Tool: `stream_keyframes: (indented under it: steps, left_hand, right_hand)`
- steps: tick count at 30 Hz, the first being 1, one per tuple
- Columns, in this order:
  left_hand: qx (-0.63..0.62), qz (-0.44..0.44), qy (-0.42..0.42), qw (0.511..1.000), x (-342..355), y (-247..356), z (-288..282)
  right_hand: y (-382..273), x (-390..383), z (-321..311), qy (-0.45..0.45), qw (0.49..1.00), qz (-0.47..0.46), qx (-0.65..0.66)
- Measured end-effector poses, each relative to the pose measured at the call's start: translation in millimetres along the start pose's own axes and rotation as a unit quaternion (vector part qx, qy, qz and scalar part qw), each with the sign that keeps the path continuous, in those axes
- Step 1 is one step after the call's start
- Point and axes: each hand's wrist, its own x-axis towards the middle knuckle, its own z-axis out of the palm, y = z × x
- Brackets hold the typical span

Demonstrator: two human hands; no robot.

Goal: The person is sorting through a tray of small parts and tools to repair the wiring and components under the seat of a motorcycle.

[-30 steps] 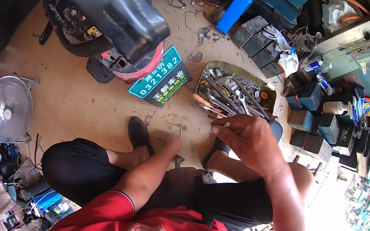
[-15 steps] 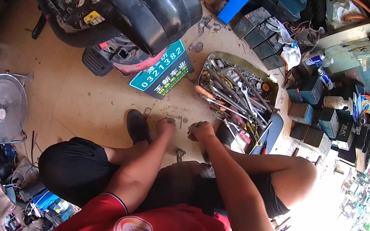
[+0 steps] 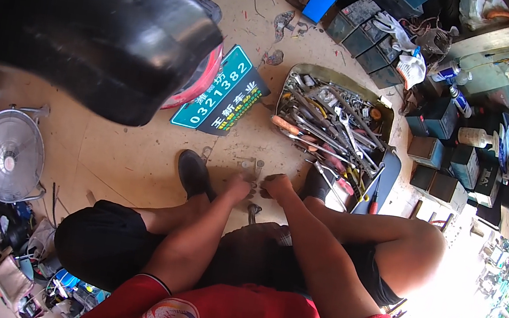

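Both hands are low over the tan floor, between my dark shoes, a small gap between them. My left hand (image 3: 239, 184) is slightly blurred and its fingers are mostly hidden. My right hand (image 3: 275, 186) has its fingers curled in; whatever they hold is too small to make out. Several small metal parts (image 3: 259, 167) lie on the floor by my fingertips. Closer to me, a metal piece with a rounded end (image 3: 254, 211) points up toward my hands. Beyond my right hand sits a tool tray (image 3: 294, 71) heaped with wrenches, pliers and screwdrivers.
A scooter's black body (image 3: 110, 25) looms at upper left, a teal plate (image 3: 215, 90) beneath it. A round fan (image 3: 10, 155) stands at left. Boxy batteries (image 3: 359, 40) and stacked cartons (image 3: 425, 150) line the right. Clutter (image 3: 19, 282) fills the lower left.
My left hand has come right and nearer to me, narrowing the gap between my hands. The view has shifted, so the scooter's black body appears larger and farther left.
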Motion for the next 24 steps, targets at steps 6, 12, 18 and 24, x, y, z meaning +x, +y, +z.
stream_keyframes:
  steps: [6, 12, 18, 24]
  left_hand:
    - [0.228, 0.143, 0.192, 0.944, 19, -33, -33]
    - [0.254, 0.179, 0.298, 0.902, 6, -11, -27]
    - [0.329, 0.198, 0.337, 0.86, 9, -10, -43]
    - [0.34, 0.18, 0.289, 0.877, 15, 33, 16]
  right_hand:
    - [21, -25, 35, 0.035, 0.944, 0.057, -0.323]
    - [30, 2, 21, -0.099, 0.922, 0.057, -0.37]
    - [18, 21, 41, -0.033, 0.938, 0.138, -0.317]
    - [119, 49, 45, 0.113, 0.883, 0.078, -0.449]
